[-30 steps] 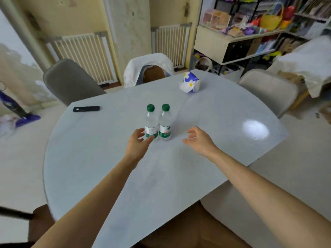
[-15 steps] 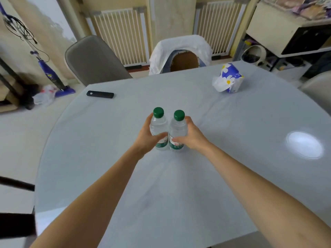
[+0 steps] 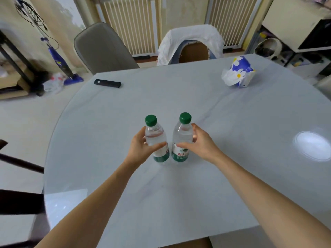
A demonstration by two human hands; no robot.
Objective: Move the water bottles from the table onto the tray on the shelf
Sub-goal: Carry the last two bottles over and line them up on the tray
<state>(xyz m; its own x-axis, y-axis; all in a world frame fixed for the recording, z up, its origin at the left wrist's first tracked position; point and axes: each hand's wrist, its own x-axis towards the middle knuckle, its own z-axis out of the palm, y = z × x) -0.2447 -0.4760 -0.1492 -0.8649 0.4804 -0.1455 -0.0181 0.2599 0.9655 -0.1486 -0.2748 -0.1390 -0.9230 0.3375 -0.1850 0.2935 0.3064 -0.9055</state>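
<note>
Nearest to us, both bare forearms reach out over the pale grey table point(image 3: 197, 203). Our left hand point(image 3: 141, 149) is wrapped around the left water bottle point(image 3: 156, 140), thumb across its front and fingers behind, and that bottle leans a little to the left. Our right hand point(image 3: 200, 143) grips the right water bottle point(image 3: 181, 138) from its right side, thumb on the label and fingers curled round the upper body. The two clear bottles have green caps and green-banded labels; their bases sit close together near the middle of the table, the caps spread further apart. We cannot tell whether the bases touch the tabletop or are just off it.

Further on, a black remote control point(image 3: 107, 83) lies near the far left edge of the table, and a blue tissue pack with white flowers point(image 3: 239, 72) rests at the far right, well apart from the bottles. Beyond the table stand a grey chair point(image 3: 100, 49) and a chair draped in white cloth point(image 3: 191, 42), with white slatted gates point(image 3: 129, 24) behind them.
</note>
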